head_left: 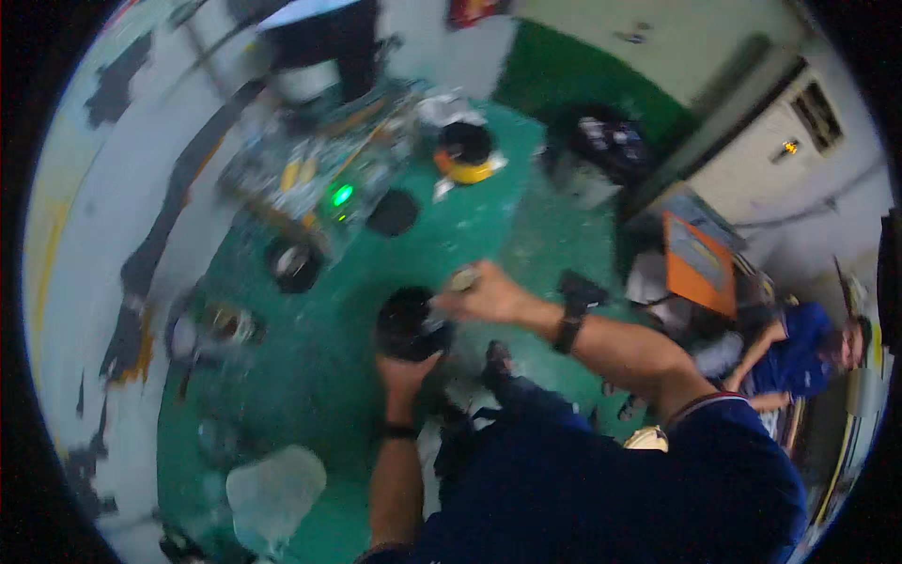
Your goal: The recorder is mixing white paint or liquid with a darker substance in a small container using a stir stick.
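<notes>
My left hand (408, 372) grips a dark, round, bowl-like part (404, 324) from its near side, over the green bench. My right hand (489, 295), with a dark band at its wrist, is closed on a small pale, round-ended thing (463, 279). Its fingertips are beside the right rim of the dark part, and blur hides whether they touch it. Farther off on the bench are a flat black disc (394, 212) and a dark round piece (293, 264).
A black-and-yellow round object (464, 153) stands at the far bench end. Tools and clutter surround a green light (342, 195). A jar (231, 323) and a pale flat sheet (275, 491) lie left. At right, a person in blue (799, 352) sits near an orange board (698, 265).
</notes>
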`<action>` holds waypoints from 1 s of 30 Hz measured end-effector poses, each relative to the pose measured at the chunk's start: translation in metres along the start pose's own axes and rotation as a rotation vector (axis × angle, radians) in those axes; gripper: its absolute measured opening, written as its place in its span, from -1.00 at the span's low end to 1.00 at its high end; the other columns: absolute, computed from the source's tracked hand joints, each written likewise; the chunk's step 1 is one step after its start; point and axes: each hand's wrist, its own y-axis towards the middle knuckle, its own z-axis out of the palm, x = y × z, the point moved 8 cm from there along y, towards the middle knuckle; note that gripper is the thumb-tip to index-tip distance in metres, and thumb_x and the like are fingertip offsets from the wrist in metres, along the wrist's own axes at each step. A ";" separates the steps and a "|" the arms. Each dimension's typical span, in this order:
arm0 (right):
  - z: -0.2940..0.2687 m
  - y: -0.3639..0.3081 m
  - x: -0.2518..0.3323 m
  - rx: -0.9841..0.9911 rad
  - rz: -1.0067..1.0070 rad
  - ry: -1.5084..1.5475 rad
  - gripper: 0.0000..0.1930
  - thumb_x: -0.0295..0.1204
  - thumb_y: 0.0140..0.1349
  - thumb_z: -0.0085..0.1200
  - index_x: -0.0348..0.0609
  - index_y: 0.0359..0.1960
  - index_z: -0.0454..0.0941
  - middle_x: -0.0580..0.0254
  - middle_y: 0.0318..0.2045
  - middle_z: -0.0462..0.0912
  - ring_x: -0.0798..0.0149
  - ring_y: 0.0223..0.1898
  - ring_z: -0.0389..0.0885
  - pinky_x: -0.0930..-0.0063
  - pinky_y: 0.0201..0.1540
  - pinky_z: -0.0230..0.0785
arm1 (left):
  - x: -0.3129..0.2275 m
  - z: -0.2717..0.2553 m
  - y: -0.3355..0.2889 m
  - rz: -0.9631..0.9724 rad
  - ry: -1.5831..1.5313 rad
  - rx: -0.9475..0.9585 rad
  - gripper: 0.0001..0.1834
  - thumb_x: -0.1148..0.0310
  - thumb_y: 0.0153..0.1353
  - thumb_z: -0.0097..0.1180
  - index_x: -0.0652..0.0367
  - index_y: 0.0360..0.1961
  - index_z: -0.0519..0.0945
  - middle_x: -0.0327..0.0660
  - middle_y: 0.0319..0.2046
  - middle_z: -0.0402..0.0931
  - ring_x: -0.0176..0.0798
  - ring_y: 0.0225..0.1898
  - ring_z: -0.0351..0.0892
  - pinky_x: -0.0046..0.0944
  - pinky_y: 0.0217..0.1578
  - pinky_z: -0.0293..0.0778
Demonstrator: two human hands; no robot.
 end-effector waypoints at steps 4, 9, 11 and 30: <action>0.001 0.008 0.070 -0.058 -0.292 -0.114 -0.65 -0.15 0.11 0.36 -0.23 -0.44 0.66 0.08 -0.54 0.67 0.16 -0.48 0.65 0.25 -0.36 0.51 | 0.059 -0.038 -0.009 -0.012 0.139 -0.057 0.31 0.34 -0.34 0.66 0.28 0.43 0.07 0.00 0.28 0.36 -0.04 0.28 0.40 -0.04 0.31 0.35; 0.034 0.031 0.080 -0.091 -0.654 -0.542 -0.68 -0.19 -0.05 0.38 -0.24 -0.46 0.68 -0.17 -0.49 0.66 -0.20 -0.33 0.70 0.07 -0.28 0.56 | 0.026 -0.013 0.000 0.260 0.221 -0.085 0.37 0.34 -0.36 0.67 0.25 0.46 0.00 0.02 0.34 0.25 -0.02 0.33 0.32 -0.03 0.30 0.35; 0.037 0.035 0.076 -0.077 -0.633 -0.655 -0.69 -0.20 -0.01 0.35 -0.23 -0.45 0.68 -0.18 -0.48 0.66 -0.20 -0.34 0.69 0.06 -0.29 0.55 | 0.035 -0.021 -0.001 0.239 0.220 -0.059 0.38 0.38 -0.36 0.66 0.21 0.47 -0.03 0.02 0.35 0.23 -0.03 0.34 0.30 -0.01 0.33 0.32; 0.023 0.010 0.095 0.010 -0.741 -0.483 -0.65 -0.17 0.11 0.33 -0.25 -0.35 0.64 -0.25 -0.46 0.60 -0.32 -0.43 0.52 0.09 -0.34 0.47 | 0.012 -0.023 -0.009 0.057 0.278 -0.161 0.35 0.18 -0.43 0.70 0.30 0.40 0.12 0.02 0.27 0.35 0.02 0.28 0.40 -0.01 0.31 0.34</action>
